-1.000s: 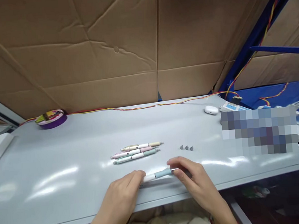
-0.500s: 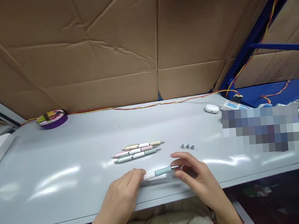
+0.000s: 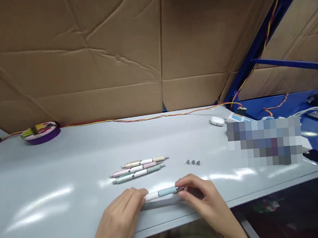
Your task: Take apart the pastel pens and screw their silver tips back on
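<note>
A white and light-blue pen [image 3: 167, 191] is held level just above the front part of the table. My left hand [image 3: 119, 215] is closed around its white end, hiding the rear. The thumb and fingers of my right hand [image 3: 205, 199] pinch the silver metal tip [image 3: 179, 188] at the other end. Beyond my hands lie a beige pen [image 3: 146, 162], a pink pen [image 3: 137, 168] and a green pen [image 3: 140, 174], side by side with thin bare ends pointing right. To their right stand three small metal pen tips [image 3: 193, 162] in a short row.
A purple round box [image 3: 43, 134] sits at the back left of the grey table [image 3: 76, 155]. A white earbud case [image 3: 217, 121] and a power strip [image 3: 238, 118] are at the back right, beside a blurred-out patch. Red and yellow wires [image 3: 137, 119] run along the cardboard [image 3: 113, 100].
My right hand's fingers have closed on the pen's metal tip, having been looser around it before. The whole view has shifted slightly; the pens and loose tips on the table stay in place.
</note>
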Available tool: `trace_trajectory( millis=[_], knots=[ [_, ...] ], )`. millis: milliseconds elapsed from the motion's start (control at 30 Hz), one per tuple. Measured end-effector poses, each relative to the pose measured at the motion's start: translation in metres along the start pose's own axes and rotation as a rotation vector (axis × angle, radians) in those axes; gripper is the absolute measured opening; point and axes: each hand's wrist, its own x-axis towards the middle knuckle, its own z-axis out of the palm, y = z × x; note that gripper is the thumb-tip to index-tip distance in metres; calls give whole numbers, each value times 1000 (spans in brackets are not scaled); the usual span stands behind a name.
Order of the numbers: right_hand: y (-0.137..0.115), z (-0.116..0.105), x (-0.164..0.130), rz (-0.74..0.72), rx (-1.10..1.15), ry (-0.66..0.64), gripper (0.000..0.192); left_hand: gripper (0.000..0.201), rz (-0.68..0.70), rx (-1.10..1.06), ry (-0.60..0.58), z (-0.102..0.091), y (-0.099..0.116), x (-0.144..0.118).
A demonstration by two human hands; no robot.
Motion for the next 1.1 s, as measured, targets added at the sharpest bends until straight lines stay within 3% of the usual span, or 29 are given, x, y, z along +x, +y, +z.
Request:
trace_trajectory(
  millis=[133,300,433,567,667,733,800,900,1033,1100],
  knots=[
    [2,0,1,36,-24,-15,14,17,22,-3,33,-3,2,2],
    [7,3,3,-34,-182,-62,37,16,75,-43,66,-5,3,4],
    [8,5,2,-42,-203,-78,40,15,64,-184,105,-6,0,2],
    [8,5,1,-25,-83,-58,40,26,-22,-385,175,-6,1,-4],
    [8,2,0,-32,22,-67,35,27,-138,-653,363,-3,18,-6],
    [8,0,-1,-46,97,-54,29,29,-357,-905,578,0,36,-3],
    [9,-2,-4,-80,167,6,27,38,-465,-1159,682,0,53,3],
    [10,6,-9,-158,252,128,31,36,-442,-1477,724,-3,70,17],
    [4,35,-19,-169,385,199,35,37,-485,-1938,772,1,81,19],
    [1,49,-21,-146,408,199,33,42,-340,-2032,907,8,82,8]
  ],
)
